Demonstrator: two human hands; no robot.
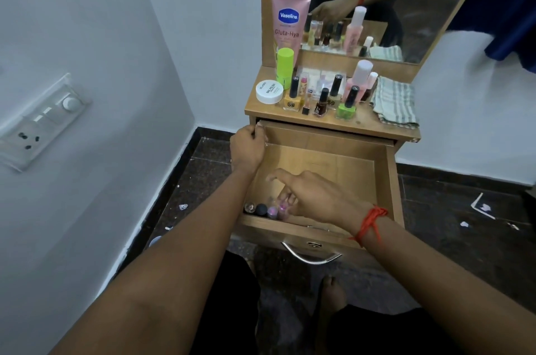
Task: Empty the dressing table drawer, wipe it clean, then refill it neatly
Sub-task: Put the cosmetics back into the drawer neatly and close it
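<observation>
White walls (87,21) meet a dark floor (449,209) strewn with small pale scraps, and a switch panel (43,119) sits on the left wall. A mirror (406,21) rises behind the table (368,122), its top cut off by the frame; it reflects a torso and one arm only in part.

Below the table top the drawer (391,180) stands pulled well out, its wooden bottom mostly bare. Its metal handle (311,257) shows at the front.

A striped cloth (396,102) lies folded at the right end of the table top. At the left end, a pink tube (288,27) leans upright with a green bottle (284,67) and a white jar (269,91) before it. Nail polish bottles (322,102) crowd the middle, hiding some flat packets behind them.

The left hand (248,148) grips the drawer's left side wall near its back corner, fingers curled over the edge. The right hand (313,198), a red thread (371,222) on its wrist, reaches into the front left corner. Its fingers are blurred over a row of small bottles (261,209) standing against the front wall. Whether it pinches one cannot be told; the bottles nearest the fingers are partly hidden.
</observation>
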